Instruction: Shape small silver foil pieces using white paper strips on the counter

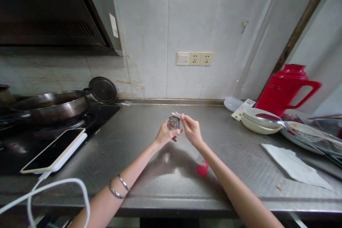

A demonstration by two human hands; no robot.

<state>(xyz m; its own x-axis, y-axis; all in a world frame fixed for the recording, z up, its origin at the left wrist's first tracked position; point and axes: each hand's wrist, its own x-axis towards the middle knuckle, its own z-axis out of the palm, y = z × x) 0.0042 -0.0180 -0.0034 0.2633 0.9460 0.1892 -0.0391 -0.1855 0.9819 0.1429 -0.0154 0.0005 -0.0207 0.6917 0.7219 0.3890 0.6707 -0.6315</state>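
White cable (61, 181) nearest my camera, 7 o'clock. Small clear container (174, 122) at 12 o'clock, above worktop (133, 160), gripped by left hand (163, 135); right hand (193, 132) pinches thin white stick (176, 114) near its rim. I judge handling underway; remainder, can't tell.

The metal countertop (144, 164) carries a red thermos (284, 89), with stacked bowls (260, 121) just before it, a white napkin (296, 165) nearer the front edge, and a red scrap (202, 169) well to its left.
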